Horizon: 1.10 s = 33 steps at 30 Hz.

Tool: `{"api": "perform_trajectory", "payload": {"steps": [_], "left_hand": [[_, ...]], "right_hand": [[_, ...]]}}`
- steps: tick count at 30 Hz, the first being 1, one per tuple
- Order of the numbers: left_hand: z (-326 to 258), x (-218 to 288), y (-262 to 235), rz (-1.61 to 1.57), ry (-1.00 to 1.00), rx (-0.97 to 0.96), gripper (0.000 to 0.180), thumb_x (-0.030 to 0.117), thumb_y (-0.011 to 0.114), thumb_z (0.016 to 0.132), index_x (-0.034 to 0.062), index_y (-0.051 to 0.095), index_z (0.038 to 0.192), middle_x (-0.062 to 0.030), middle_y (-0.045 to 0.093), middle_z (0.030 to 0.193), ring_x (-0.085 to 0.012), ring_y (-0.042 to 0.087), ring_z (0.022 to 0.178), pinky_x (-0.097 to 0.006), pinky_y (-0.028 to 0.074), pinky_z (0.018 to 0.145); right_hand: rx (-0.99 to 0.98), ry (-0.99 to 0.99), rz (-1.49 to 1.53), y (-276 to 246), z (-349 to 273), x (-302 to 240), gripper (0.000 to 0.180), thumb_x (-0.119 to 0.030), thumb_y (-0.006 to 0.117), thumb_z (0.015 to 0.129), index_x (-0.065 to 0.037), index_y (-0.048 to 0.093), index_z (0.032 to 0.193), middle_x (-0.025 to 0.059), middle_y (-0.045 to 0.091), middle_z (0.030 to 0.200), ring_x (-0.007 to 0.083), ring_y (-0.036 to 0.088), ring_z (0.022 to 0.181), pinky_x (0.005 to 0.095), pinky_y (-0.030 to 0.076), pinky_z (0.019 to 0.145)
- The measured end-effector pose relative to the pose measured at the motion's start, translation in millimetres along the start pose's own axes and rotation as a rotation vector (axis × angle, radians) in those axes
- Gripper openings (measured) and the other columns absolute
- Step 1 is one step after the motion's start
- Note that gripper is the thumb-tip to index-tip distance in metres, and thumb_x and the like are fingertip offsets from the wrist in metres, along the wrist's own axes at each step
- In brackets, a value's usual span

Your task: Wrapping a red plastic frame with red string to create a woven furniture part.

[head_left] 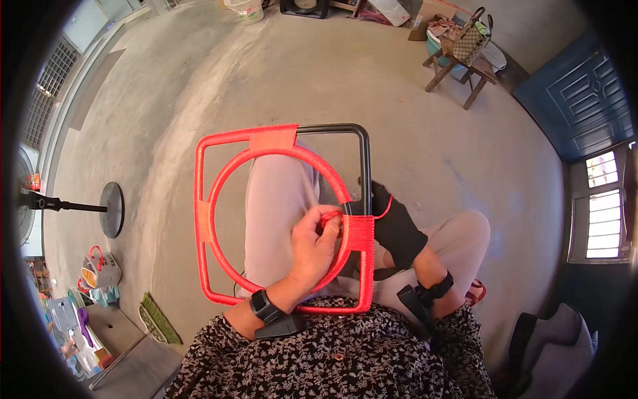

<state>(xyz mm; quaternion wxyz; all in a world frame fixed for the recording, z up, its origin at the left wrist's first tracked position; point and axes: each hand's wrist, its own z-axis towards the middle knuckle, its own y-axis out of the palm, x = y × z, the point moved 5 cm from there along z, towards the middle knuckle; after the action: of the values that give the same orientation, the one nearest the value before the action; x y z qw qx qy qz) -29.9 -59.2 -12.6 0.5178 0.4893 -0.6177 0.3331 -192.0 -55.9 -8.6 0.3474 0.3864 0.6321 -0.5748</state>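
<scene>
Pinching cord, the left grip lies left of the wrapped band. How the right grip stands, I cannot tell.

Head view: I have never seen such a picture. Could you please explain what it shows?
There is no machine here, only a person's two hands. A wide camera on the head looks down, so straight edges bend near the picture's rim. The bare left hand pinches red cord at the ring of a square frame. The frame is mostly red; its upper right is black. The right hand, in a black glove, is at the frame's right side; its fingers are mostly hidden. On the floor are a fan and a stool with a bag.
</scene>
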Motion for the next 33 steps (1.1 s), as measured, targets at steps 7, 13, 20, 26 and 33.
{"api": "perform_trajectory", "payload": {"steps": [7, 13, 20, 26, 33], "left_hand": [[-20, 57, -7, 0.313, 0.621, 0.212, 0.014, 0.0, 0.051, 0.089, -0.0016, 0.056, 0.102, -0.0094, 0.059, 0.092, -0.014, 0.055, 0.079, -0.026, 0.045, 0.073], [-17, 54, -2, 0.349, 0.68, 0.151, 0.017, 0.0, 0.052, 0.089, -0.0025, 0.054, 0.105, -0.0087, 0.056, 0.098, -0.0143, 0.055, 0.087, -0.026, 0.044, 0.079], [-2, 17, -9, -0.045, 0.23, 0.138, 0.025, 0.009, 0.059, 0.09, -0.0014, 0.051, 0.111, -0.0043, 0.054, 0.095, -0.0094, 0.053, 0.084, -0.022, 0.046, 0.075], [-1, 23, -4, -0.034, 0.213, 0.088, 0.023, 0.013, 0.056, 0.093, -0.0021, 0.051, 0.109, -0.0035, 0.057, 0.091, -0.0082, 0.053, 0.081, -0.022, 0.046, 0.072], [-4, 13, 5, -0.383, -0.108, -0.108, 0.017, 0.019, 0.052, 0.095, 0.0042, 0.054, 0.103, 0.001, 0.059, 0.084, -0.0043, 0.055, 0.072, -0.019, 0.045, 0.062]], "right_hand": [[0.125, -0.541, -0.384, -12, -16, -84, 0.05, -0.014, 0.067, 0.072, -0.005, 0.053, 0.12, 0.0181, 0.051, 0.124, 0.0349, 0.046, 0.12, 0.0441, 0.04, 0.098], [0.267, -0.224, -0.066, -32, -19, -53, 0.031, -0.014, 0.069, 0.072, -0.005, 0.064, 0.101, 0.0153, 0.061, 0.105, 0.0329, 0.06, 0.098, 0.0387, 0.048, 0.083], [0.439, 0.314, 0.24, -158, -48, 27, 0.025, -0.017, 0.046, 0.09, 0.002, 0.061, 0.087, 0.0088, 0.065, 0.078, 0.0208, 0.062, 0.074, 0.0303, 0.051, 0.07], [1.244, 0.175, 0.853, -274, -121, 143, 0.026, -0.017, 0.057, 0.089, 0.0, 0.053, 0.109, 0.0103, 0.061, 0.08, 0.0222, 0.058, 0.073, 0.0358, 0.048, 0.068], [0.107, 0.288, 0.787, -69, -63, 69, 0.031, -0.02, 0.052, 0.093, -0.001, 0.052, 0.117, 0.0005, 0.053, 0.076, 0.0113, 0.051, 0.062, 0.0262, 0.043, 0.058]]}}
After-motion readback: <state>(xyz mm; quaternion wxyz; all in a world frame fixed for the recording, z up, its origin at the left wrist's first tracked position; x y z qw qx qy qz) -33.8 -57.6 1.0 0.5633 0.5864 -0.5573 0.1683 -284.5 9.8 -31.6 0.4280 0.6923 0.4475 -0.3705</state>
